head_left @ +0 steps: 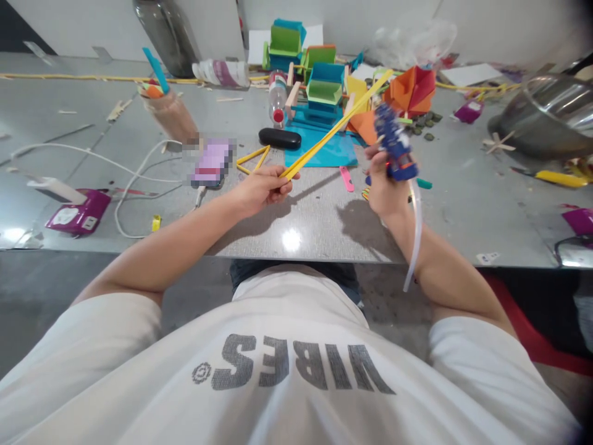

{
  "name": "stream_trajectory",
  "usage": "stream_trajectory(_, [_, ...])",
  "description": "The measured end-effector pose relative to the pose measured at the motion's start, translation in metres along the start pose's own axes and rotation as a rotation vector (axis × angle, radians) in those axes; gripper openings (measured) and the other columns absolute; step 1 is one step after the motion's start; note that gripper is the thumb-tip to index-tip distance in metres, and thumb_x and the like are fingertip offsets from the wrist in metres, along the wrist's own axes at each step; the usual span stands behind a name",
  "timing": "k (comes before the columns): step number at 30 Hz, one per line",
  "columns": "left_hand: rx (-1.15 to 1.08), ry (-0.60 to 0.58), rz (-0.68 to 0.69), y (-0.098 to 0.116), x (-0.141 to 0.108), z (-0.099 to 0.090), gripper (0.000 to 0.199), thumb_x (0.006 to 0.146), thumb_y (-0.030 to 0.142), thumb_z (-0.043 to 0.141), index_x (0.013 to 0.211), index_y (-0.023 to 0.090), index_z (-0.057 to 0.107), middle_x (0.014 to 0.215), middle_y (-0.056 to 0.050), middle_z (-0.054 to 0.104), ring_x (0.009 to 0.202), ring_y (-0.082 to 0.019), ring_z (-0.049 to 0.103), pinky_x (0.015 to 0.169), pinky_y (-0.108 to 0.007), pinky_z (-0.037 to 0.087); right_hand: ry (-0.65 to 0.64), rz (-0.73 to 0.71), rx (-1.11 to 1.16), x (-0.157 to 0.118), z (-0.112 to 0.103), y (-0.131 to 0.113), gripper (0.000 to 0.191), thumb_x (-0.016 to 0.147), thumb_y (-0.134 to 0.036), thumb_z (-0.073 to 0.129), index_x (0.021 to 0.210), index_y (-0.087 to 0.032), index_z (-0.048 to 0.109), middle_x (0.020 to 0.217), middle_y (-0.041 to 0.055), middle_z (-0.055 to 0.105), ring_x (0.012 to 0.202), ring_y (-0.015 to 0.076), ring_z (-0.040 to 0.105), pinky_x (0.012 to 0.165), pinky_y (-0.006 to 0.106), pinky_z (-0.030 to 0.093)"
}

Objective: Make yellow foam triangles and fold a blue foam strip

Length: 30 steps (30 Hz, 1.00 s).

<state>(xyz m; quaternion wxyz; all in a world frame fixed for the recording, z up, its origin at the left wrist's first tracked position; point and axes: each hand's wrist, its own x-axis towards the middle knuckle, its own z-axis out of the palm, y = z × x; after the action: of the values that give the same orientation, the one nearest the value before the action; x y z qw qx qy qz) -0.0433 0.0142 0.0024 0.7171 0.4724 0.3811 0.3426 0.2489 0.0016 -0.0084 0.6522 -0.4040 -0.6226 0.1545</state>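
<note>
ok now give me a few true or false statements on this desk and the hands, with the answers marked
1. The left hand holds yellow strips. True.
2. The right hand holds a phone. False: it holds a blue glue gun; the phone lies on the table.
3. A white cable is plugged into the phone. True.
4. The yellow triangle is inside the metal bowl. False: it lies on the table, between the phone and the black case.
5. The white bottle with the purple label lies on its side. True.
</note>
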Motion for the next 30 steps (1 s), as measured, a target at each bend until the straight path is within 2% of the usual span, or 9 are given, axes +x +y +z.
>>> stream_trajectory(3, [-0.032, -0.02, -0.023, -0.002, -0.001, 0.002, 0.016, 0.1, 0.007, 0.061, 0.102, 0.016, 0.074, 0.068, 0.003, 0.056, 0.05, -0.005, 0.042, 0.052, -0.015, 0.034, -0.2, 0.008, -0.031, -0.01, 0.006, -0.003, 0.051, 0.095, -0.084, 0.076, 0.093, -0.033, 0.079, 0.097, 0.0054, 0.075, 0.096, 0.0268, 0.074, 0.091, 0.047, 0.066])
stream_trajectory(5, [-0.048, -0.023, -0.038, -0.002, -0.001, 0.004, 0.018, 0.101, 0.005, 0.058, 0.103, 0.014, 0.074, 0.069, 0.002, 0.059, 0.048, -0.004, 0.042, 0.052, -0.014, 0.034, -0.353, -0.004, -0.041, -0.012, 0.008, -0.004, 0.05, 0.093, -0.084, 0.077, 0.09, -0.034, 0.08, 0.095, 0.0055, 0.075, 0.094, 0.0276, 0.074, 0.09, 0.047, 0.065])
stream_trajectory(7, [-0.053, -0.012, -0.043, -0.003, -0.002, 0.005, 0.02, 0.102, 0.004, 0.055, 0.103, 0.013, 0.073, 0.069, 0.001, 0.062, 0.047, -0.004, 0.043, 0.051, -0.014, 0.034, -0.447, -0.017, -0.048, -0.013, 0.011, -0.007, 0.051, 0.092, -0.085, 0.078, 0.086, -0.034, 0.081, 0.096, 0.0059, 0.076, 0.094, 0.0282, 0.075, 0.091, 0.048, 0.065])
stream_trajectory(12, [-0.005, 0.026, -0.007, -0.003, -0.003, 0.009, 0.021, 0.107, 0.004, 0.053, 0.101, 0.013, 0.071, 0.069, -0.001, 0.07, 0.046, -0.006, 0.048, 0.051, -0.017, 0.038, -0.515, -0.004, -0.06, -0.016, 0.012, -0.008, 0.052, 0.094, -0.086, 0.074, 0.092, -0.034, 0.083, 0.098, 0.0066, 0.079, 0.096, 0.03, 0.076, 0.095, 0.049, 0.065])
stream_trajectory(15, [0.042, 0.036, 0.026, -0.003, -0.002, 0.01, 0.02, 0.11, 0.008, 0.056, 0.096, 0.014, 0.069, 0.068, -0.004, 0.073, 0.045, -0.007, 0.049, 0.051, -0.019, 0.039, -0.569, 0.001, -0.08, -0.017, 0.01, -0.006, 0.058, 0.097, -0.088, 0.069, 0.099, -0.032, 0.082, 0.094, 0.0066, 0.08, 0.087, 0.0278, 0.075, 0.088, 0.047, 0.064])
stream_trajectory(20, [0.122, 0.078, 0.041, -0.006, 0.0, 0.009, 0.027, 0.114, 0.017, 0.061, 0.089, 0.013, 0.07, 0.067, -0.005, 0.075, 0.044, -0.006, 0.05, 0.05, -0.019, 0.038, -0.645, 0.003, -0.171, -0.018, 0.007, -0.008, 0.071, 0.101, -0.091, 0.058, 0.101, -0.023, 0.078, 0.087, 0.009, 0.078, 0.076, 0.0247, 0.07, 0.073, 0.04, 0.056])
stream_trajectory(25, [0.219, 0.111, 0.074, -0.008, -0.001, 0.01, 0.031, 0.115, 0.018, 0.061, 0.086, 0.014, 0.071, 0.065, -0.003, 0.074, 0.043, -0.005, 0.048, 0.049, -0.019, 0.037, -0.685, 0.049, -0.202, -0.019, 0.006, -0.007, 0.074, 0.101, -0.094, 0.053, 0.093, -0.024, 0.074, 0.077, 0.0053, 0.07, 0.069, 0.0217, 0.061, 0.066, 0.038, 0.049])
stream_trajectory(30, [0.315, 0.134, 0.106, -0.01, -0.002, 0.013, 0.031, 0.115, 0.013, 0.058, 0.088, 0.013, 0.074, 0.065, -0.002, 0.075, 0.044, -0.005, 0.048, 0.05, -0.019, 0.037, -0.697, 0.146, -0.134, -0.022, 0.006, 0.001, 0.079, 0.095, -0.102, 0.054, 0.089, -0.024, 0.072, 0.077, 0.0052, 0.068, 0.071, 0.0214, 0.062, 0.063, 0.037, 0.047])
